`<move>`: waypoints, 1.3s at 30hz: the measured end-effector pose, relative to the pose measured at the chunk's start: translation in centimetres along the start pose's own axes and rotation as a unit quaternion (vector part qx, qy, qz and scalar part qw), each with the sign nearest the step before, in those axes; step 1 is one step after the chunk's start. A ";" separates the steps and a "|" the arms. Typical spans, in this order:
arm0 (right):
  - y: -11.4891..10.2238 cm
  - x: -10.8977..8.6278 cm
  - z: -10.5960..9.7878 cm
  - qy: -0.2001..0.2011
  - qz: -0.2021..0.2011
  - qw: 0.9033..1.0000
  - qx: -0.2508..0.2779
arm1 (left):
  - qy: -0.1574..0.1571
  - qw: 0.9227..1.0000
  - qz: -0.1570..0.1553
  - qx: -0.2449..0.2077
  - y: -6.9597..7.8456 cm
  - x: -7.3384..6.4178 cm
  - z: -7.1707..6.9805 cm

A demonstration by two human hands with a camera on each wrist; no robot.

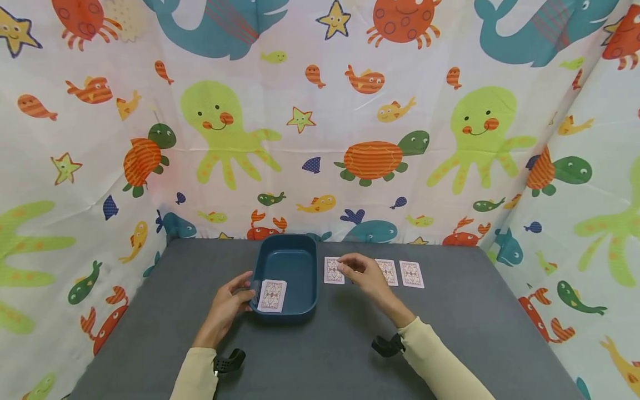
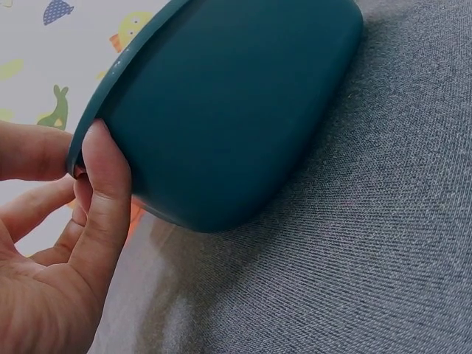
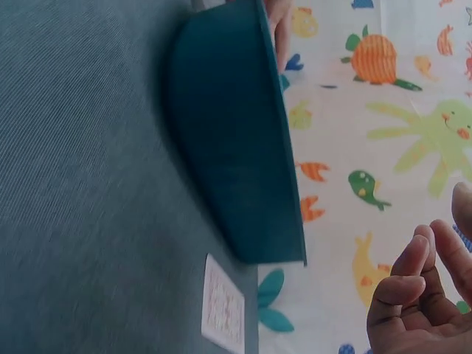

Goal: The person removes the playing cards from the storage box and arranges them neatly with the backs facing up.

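Observation:
A dark blue plastic bin (image 1: 310,303) stands on the table, and a small pile of patterned playing cards (image 1: 272,295) lies face down in its near left corner. My left hand (image 1: 227,305) grips the bin's left rim, its thumb (image 2: 107,166) against the outer wall. To the right of the bin, face-down cards lie in a row: a left card (image 1: 332,270), a card (image 1: 386,272) beside my right hand, and a right card (image 1: 411,274). My right hand (image 1: 367,278) hovers over this row, fingers loosely bent, with nothing visible in them; it hides part of the row.
The grey cloth-covered table (image 1: 310,361) reaches a sea-animal curtain (image 1: 310,155) at the back and on both sides. Black straps with cameras sit on both wrists, such as the right wrist camera (image 1: 387,345).

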State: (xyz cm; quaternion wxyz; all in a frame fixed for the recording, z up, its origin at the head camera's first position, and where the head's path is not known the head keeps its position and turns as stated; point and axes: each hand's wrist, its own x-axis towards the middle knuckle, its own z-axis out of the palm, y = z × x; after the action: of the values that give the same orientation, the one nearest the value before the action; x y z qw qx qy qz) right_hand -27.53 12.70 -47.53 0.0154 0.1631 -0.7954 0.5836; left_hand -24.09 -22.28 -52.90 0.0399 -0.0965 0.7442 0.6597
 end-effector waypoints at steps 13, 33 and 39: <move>-5.8 -0.1 3.7 -0.036 -0.019 0.999 0.019 | -0.003 1.000 0.001 -0.002 0.2 -0.1 0.0; -5.6 1.6 8.0 -0.055 0.005 0.997 0.054 | 0.000 1.000 -0.009 -0.005 0.2 -0.2 0.2; -4.1 2.6 9.7 -0.043 -0.002 0.998 0.052 | -0.002 1.000 -0.004 -0.006 0.2 0.1 0.2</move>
State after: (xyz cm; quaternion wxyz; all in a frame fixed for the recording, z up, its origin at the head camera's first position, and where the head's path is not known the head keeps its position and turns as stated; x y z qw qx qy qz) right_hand -27.25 1.93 -46.31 -0.0265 0.1903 -0.7638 0.6162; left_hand -24.23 -22.10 -52.73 0.0431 -0.0984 0.7398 0.6642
